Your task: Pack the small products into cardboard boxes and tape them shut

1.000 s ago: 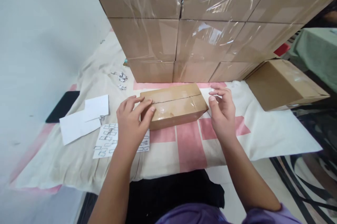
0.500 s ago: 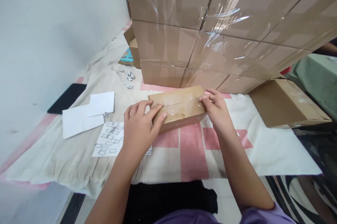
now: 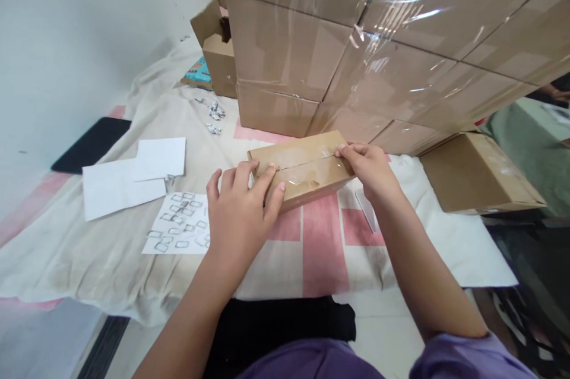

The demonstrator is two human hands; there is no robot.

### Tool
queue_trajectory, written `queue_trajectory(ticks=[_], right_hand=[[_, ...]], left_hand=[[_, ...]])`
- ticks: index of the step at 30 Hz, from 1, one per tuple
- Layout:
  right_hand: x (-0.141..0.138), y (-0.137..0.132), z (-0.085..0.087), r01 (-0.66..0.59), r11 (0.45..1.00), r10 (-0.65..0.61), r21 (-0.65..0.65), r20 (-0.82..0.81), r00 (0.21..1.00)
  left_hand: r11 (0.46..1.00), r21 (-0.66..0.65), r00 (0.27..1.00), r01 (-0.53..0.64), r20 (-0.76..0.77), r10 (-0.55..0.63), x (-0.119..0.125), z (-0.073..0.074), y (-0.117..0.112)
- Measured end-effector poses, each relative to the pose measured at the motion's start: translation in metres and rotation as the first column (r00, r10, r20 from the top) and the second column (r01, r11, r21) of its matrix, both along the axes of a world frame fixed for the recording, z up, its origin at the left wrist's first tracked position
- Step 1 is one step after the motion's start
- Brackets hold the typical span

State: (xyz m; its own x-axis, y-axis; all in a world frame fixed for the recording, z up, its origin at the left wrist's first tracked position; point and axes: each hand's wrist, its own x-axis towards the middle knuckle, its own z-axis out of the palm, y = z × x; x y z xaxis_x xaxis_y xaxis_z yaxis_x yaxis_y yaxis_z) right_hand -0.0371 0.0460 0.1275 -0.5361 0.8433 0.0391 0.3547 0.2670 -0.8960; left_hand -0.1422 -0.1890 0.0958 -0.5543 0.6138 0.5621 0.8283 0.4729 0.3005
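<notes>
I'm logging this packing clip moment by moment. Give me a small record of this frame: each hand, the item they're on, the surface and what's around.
item: small brown cardboard box, clear tape across its top, lying flat
left hand: fingers spread on the box's left end
right hand: fingers curled over the box's right end
surface: cream cloth with pink squares
behind: stack of film-wrapped brown cartons
left: white paper sheets; printed label sheet
right: single brown carton, apart from the hands
</notes>
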Motion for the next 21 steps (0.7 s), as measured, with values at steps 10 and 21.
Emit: queue_trajectory(ticks=[10,21], right_hand=[[-0.015,0.008,0.013,0.022,0.995,-0.012,-0.1,0.106,0.994],[-0.037,0.005,0.048,0.085,0.996,-0.055,-0.027,0.568,0.821]], left_hand=[[0.998,0.062,0.999,-0.005,0.051,0.002,0.002,-0.005,-0.001],[0.999,0.041,0.996,-0.017,0.088,0.014,0.003,-0.002,-0.001]])
